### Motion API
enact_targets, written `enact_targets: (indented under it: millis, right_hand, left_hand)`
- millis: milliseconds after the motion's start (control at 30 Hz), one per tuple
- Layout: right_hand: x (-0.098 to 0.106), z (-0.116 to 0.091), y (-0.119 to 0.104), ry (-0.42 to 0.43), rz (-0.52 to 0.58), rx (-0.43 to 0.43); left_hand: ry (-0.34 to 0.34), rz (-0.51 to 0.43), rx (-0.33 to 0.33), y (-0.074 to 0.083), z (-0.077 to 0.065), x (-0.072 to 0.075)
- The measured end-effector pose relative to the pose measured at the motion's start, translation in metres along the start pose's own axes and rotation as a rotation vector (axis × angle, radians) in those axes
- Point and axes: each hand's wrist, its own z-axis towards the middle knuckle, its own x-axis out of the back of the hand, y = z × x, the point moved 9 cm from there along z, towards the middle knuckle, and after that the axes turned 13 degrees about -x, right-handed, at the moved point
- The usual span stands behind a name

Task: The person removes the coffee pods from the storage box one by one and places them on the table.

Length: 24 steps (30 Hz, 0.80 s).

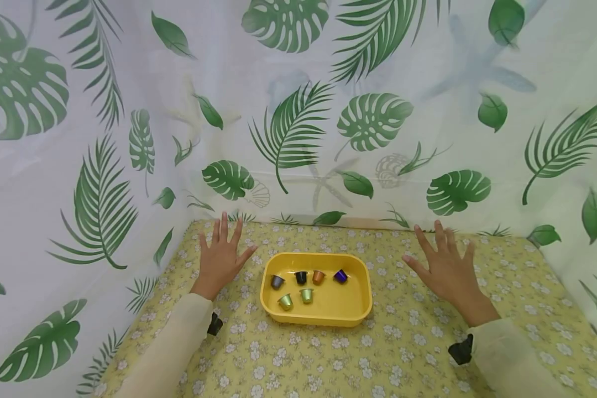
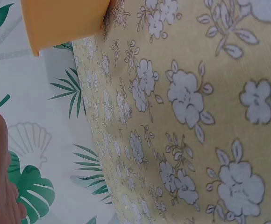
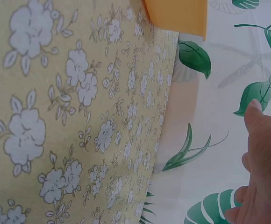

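Observation:
A yellow plastic tray (image 1: 316, 319) lies between my two hands and holds several small coffee capsules. Along its back are a grey capsule (image 1: 277, 282), a black capsule (image 1: 300, 277), an orange-brown capsule (image 1: 318, 277) and a purple capsule (image 1: 340, 276). Nearer its front lie a light green capsule (image 1: 286, 302) and a second green capsule (image 1: 306, 296). To the tray's left, my left hand (image 1: 221, 260) is spread with straight fingers and holds nothing. My right hand (image 1: 446, 270), on the tray's right, is likewise spread, apart from the tray.
A yellow cloth with white flowers (image 1: 378, 359) covers the table. White curtains with green leaf prints (image 1: 298, 182) hang behind it and at the sides. Each wrist carries a dark strap, such as the black strap (image 1: 461, 350) on the right sleeve.

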Motion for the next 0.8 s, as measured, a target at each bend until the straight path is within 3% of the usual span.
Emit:
enact_targets:
  millis: [167,400,800]
  right_hand:
    - [-0.003,-0.003,-0.003,-0.042,0.017,-0.013]
    - [-0.002,-0.007,-0.013,-0.052,0.040,-0.006]
    - [0.002,-0.013,-0.034,-0.055,0.065,0.031]
  left_hand:
    - [0.026,-0.041,-0.013,0.001,-0.005,-0.001]
    - [0.024,-0.186,0.002,0.008,-0.012,-0.003]
    - [0.039,-0.279,-0.010,0.021,-0.025,-0.009]
